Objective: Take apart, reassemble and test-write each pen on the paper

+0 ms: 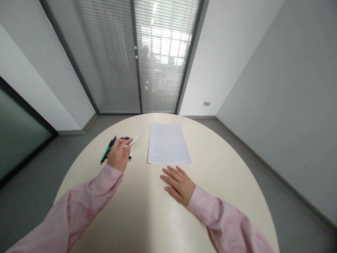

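Note:
My left hand (119, 154) is closed, thumb and fingers pinching a slim white pen (139, 134) that slants up to the right above the table. Just under and beside that hand lies another white pen with a black end (130, 154), partly covered. To its left are a green pen (106, 154) and a dark pen (113, 140) close together. A black item with a row of small loops (126, 137) shows behind the fingers; the rest is hidden. My right hand (179, 184) is open, palm down over the table, fingertips just short of the near edge of a sheet of lined or closely written paper (169, 144).
Everything lies on a round cream table (223, 168). Beyond its far edge stands a glass partition with blinds (113, 70). A grey wall (289, 88) rises on the right, with a small wall socket (206, 103) low at the back.

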`<state>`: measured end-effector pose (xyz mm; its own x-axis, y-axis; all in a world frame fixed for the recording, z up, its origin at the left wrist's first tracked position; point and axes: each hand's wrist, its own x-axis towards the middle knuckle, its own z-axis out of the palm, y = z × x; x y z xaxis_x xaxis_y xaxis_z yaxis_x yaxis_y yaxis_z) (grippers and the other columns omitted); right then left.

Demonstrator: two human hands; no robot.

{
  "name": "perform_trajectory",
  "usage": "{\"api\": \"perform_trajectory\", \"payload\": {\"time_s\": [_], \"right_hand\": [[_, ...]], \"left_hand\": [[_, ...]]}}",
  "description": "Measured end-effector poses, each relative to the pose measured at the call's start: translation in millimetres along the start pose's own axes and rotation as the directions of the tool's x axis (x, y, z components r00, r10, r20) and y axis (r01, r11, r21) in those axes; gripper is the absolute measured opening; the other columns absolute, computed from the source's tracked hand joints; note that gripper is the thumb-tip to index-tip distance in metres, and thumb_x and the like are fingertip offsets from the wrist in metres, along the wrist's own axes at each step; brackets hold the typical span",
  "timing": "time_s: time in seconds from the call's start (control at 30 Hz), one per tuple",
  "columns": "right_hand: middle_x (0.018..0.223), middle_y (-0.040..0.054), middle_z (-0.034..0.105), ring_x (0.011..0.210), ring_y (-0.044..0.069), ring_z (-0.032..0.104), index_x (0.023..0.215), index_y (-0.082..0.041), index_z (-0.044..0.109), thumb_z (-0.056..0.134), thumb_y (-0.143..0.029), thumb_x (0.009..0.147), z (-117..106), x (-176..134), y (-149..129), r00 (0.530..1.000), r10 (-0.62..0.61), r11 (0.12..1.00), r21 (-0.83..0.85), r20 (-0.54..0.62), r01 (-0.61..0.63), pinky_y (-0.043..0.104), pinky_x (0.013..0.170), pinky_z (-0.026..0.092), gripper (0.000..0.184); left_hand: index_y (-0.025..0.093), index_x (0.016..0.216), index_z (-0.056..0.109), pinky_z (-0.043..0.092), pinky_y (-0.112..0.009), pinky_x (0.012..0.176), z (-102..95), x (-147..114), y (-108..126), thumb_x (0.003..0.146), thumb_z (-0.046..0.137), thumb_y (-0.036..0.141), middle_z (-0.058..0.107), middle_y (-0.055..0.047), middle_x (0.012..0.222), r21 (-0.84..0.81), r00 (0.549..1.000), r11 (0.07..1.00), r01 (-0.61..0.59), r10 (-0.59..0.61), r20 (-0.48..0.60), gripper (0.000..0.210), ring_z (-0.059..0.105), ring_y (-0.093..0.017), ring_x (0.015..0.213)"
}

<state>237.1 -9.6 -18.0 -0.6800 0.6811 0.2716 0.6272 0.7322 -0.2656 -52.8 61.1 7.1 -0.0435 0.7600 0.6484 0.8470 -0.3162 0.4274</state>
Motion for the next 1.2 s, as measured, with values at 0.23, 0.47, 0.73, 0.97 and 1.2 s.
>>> {"api": "perform_trajectory", "payload": {"time_s": [0.23,0.47,0.73,0.97,1.2], "right_hand": [[0.125,0.0111,0.053,0.118,0.021,0.046,0.131,-0.021,0.039,0.044,-0.031,0.088,-7.5,5.2,-3.9,0.983,0.087,0.918,0.397,-0.159,-0.017,0.043,0.102,0.033,0.044],[0.079,0.0042,0.067,0.065,0.013,0.062,0.103,-0.018,0.059,0.059,-0.036,0.08,-7.1,17.9,-25.4,0.907,0.421,0.38,0.905,0.014,-0.191,0.025,0.058,0.051,0.029],[0.058,0.0013,0.064,0.05,0.01,0.055,0.074,-0.015,0.064,0.074,-0.043,0.06,-11.6,15.5,8.7,0.686,0.719,0.018,0.983,0.113,-0.18,0.022,0.046,0.043,0.033],[0.055,0.0032,0.063,0.046,0.01,0.054,0.067,-0.012,0.065,0.078,-0.042,0.055,-13.5,12.6,21.2,0.657,0.727,-0.07,0.973,0.2,-0.219,0.021,0.043,0.039,0.035],[0.06,0.0045,0.067,0.05,0.011,0.057,0.078,-0.013,0.07,0.08,-0.037,0.052,-16.9,15.4,18.7,0.614,0.758,-0.128,0.973,0.221,-0.193,0.022,0.047,0.044,0.037]], "left_hand": [[0.015,0.086,0.052,0.052,-0.032,0.069,3.8,-17.4,46.2,0.07,0.066,0.037,0.066,-0.005,0.078,-0.698,0.844,0.491,0.522,-0.174,0.508,0.031,0.065,-0.017,0.07],[0.013,0.075,0.053,0.051,-0.025,0.062,10.0,-49.1,87.8,0.065,0.073,0.029,0.068,-0.004,0.069,-0.663,0.686,0.302,0.685,0.041,0.727,0.027,0.065,-0.015,0.065],[0.012,0.086,0.057,0.052,-0.026,0.064,11.1,-30.9,62.0,0.065,0.073,0.035,0.068,-0.005,0.073,-0.653,0.71,0.284,0.703,-0.228,0.666,0.035,0.066,-0.016,0.068],[0.012,0.084,0.064,0.053,-0.029,0.075,9.5,-31.4,55.7,0.06,0.075,0.033,0.069,-0.007,0.08,-0.539,0.668,0.451,0.711,-0.194,0.718,0.034,0.067,-0.019,0.076],[0.013,0.082,0.065,0.054,-0.028,0.073,11.1,-32.9,53.7,0.061,0.074,0.034,0.071,-0.007,0.079,-0.484,0.646,0.498,0.719,-0.226,0.729,0.03,0.068,-0.019,0.075]]}}
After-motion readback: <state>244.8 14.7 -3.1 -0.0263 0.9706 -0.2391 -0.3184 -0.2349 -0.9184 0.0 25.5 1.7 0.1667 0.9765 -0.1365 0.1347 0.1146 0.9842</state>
